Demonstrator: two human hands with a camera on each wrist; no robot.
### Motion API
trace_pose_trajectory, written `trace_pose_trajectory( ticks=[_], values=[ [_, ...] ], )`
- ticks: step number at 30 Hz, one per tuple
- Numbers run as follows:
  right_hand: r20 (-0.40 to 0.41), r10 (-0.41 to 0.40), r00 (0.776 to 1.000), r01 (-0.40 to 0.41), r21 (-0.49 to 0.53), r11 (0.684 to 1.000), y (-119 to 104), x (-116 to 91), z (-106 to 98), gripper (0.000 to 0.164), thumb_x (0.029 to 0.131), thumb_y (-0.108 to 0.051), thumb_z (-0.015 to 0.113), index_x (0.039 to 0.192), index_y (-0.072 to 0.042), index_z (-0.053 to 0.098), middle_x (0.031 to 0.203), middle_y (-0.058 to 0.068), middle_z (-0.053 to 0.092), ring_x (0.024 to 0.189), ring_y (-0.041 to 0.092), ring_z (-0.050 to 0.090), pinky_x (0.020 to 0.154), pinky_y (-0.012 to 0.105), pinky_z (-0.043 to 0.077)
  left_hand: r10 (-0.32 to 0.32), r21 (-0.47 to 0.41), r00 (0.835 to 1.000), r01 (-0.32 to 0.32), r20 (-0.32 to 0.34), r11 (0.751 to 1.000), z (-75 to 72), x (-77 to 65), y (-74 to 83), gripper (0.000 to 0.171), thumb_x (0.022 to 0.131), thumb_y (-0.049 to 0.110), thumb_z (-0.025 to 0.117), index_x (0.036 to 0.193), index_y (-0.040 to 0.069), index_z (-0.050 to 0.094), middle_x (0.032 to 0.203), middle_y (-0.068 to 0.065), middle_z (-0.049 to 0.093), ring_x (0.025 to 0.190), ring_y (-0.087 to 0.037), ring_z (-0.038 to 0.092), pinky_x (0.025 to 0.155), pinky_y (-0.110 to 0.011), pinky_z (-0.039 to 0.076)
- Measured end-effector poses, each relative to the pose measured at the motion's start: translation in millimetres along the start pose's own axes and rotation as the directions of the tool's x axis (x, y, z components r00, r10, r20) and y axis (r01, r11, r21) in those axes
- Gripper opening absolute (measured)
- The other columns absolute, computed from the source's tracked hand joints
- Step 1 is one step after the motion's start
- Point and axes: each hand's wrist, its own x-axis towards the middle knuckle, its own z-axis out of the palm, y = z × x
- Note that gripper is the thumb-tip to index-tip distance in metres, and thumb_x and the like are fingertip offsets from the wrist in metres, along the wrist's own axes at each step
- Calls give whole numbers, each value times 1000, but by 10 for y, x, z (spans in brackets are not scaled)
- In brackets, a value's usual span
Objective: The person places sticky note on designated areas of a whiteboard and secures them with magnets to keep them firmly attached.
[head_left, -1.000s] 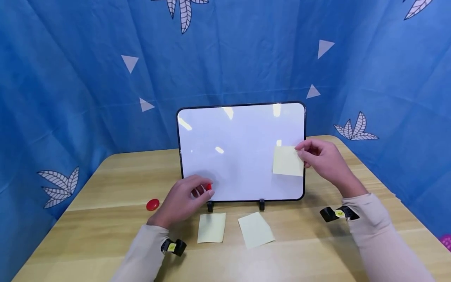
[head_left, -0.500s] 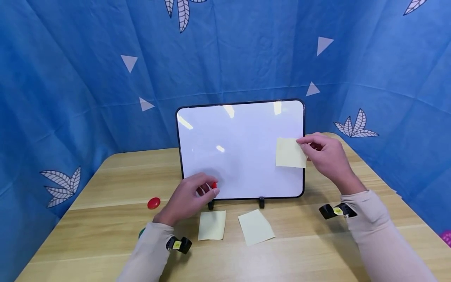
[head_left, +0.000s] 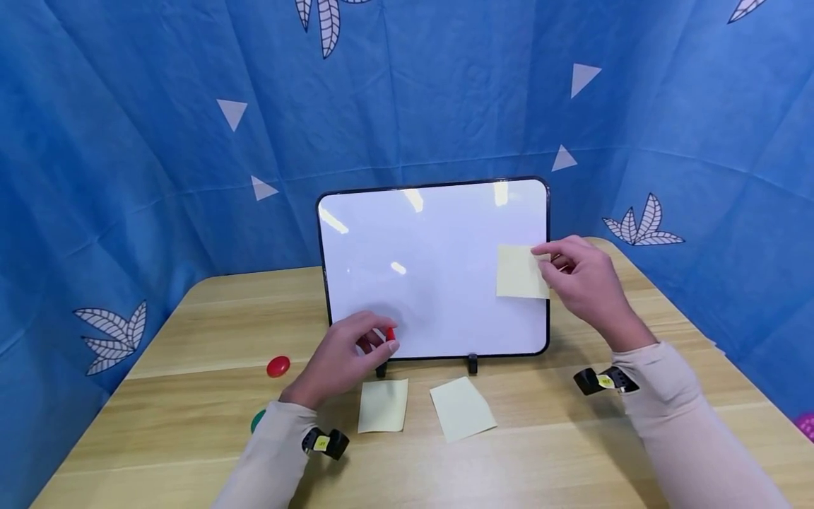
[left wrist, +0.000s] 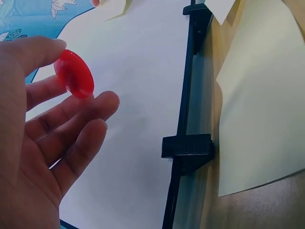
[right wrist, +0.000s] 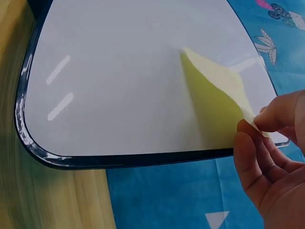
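Observation:
My left hand (head_left: 346, 357) pinches a round red magnet (left wrist: 75, 74) between thumb and fingers, just in front of the lower left part of a whiteboard (head_left: 432, 233). The other fingers of that hand are loosely bent in the left wrist view. On the right, my right hand (head_left: 585, 283) pinches the edge of a pale yellow sticky note (head_left: 516, 272) between thumb and fingertips. The note lies in front of the board's right side. In the right wrist view the note (right wrist: 214, 100) bends, one far corner touching or very near the board.
Two more pale notes, one left (head_left: 383, 406) and one right (head_left: 462, 410), lie on the wooden table (head_left: 540, 466) before the board. Left of my hand lies another red magnet (head_left: 278, 366). A green disc (head_left: 256, 420) is partly behind my sleeve. Black feet (head_left: 473, 364) hold the board upright.
My right hand has raised the sticky note along the board's right side. My left hand has shifted slightly right with the red magnet. The green disc has come into view beside the left sleeve.

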Motion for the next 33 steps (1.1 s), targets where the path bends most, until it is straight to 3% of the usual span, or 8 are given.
trace_pose_trajectory(
  ticks=[6, 17, 20, 27, 33],
  values=[
    [-42, -49, 998, 47, -52, 998, 6, 4, 15, 14, 96, -8, 64, 105, -3, 74, 94, 8, 61, 82, 21, 55, 66, 12, 42, 22, -31, 1000, -22, 12, 999, 83, 41, 29, 32, 89, 18, 79, 119, 14, 71, 105, 12, 61, 82, -5, 64, 71, -27, 57],
    [-143, -197, 970, 181, -120, 976, 39, -13, 124, 17, 92, 3, 63, 103, 3, 75, 94, 11, 61, 81, 20, 58, 66, 6, 41, 157, 9, 987, -157, 17, 988, 191, 140, 42, 48, 83, 8, 82, 129, 9, 66, 118, 8, 56, 92, -12, 64, 73, -24, 57],
    [-156, -235, 959, 211, -159, 965, 43, -16, 157, 18, 90, 5, 63, 104, 3, 75, 94, 11, 61, 81, 21, 59, 65, 10, 41, 191, 20, 982, -191, 1, 981, 193, 169, 59, 46, 83, 8, 82, 127, 8, 67, 118, 5, 56, 88, -12, 64, 72, -24, 57],
    [-169, -265, 949, 226, -219, 949, 42, -19, 196, 19, 89, 4, 64, 105, 2, 76, 92, 11, 60, 80, 22, 58, 62, 31, 48, 252, 38, 967, -251, -26, 967, 177, 300, 135, 45, 84, 8, 82, 126, 8, 68, 120, 3, 56, 86, -13, 62, 68, -29, 58],
    [-184, -235, 954, 194, -218, 956, 67, -21, 162, 20, 90, 4, 64, 105, 1, 76, 92, 11, 58, 80, 21, 58, 63, 29, 49, 290, 82, 956, -286, -44, 955, 199, 477, 266, 49, 82, 8, 84, 128, 9, 68, 122, 0, 57, 91, -17, 60, 68, -29, 58]
  ],
)
